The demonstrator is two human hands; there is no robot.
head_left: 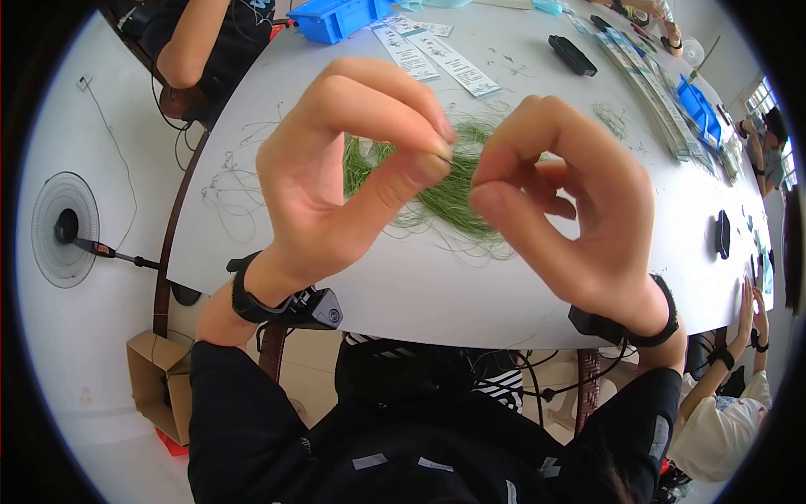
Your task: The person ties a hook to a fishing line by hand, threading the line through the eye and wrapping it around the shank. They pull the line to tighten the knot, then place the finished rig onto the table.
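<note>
My left hand [353, 168] is raised above the table with thumb and forefinger pinched together. A tiny dark speck shows at the fingertips, too small to name. Close beside it, my right hand [579, 197] is also pinched, its thumb against the forefinger; whatever lies between them, if anything, cannot be made out. Behind and below both hands, a bundle of thin green line [453, 197] is spread on the white table [420, 294], partly hidden by the fingers. Each wrist wears a black strap with a small device.
Loose strands [231, 189] lie left of the bundle. Farther back are printed card strips [453, 63], a black case [573, 55] and a blue bin [336, 18]. Long packs [642, 84] line the right side. Other people sit around the table; a fan [65, 220] stands left.
</note>
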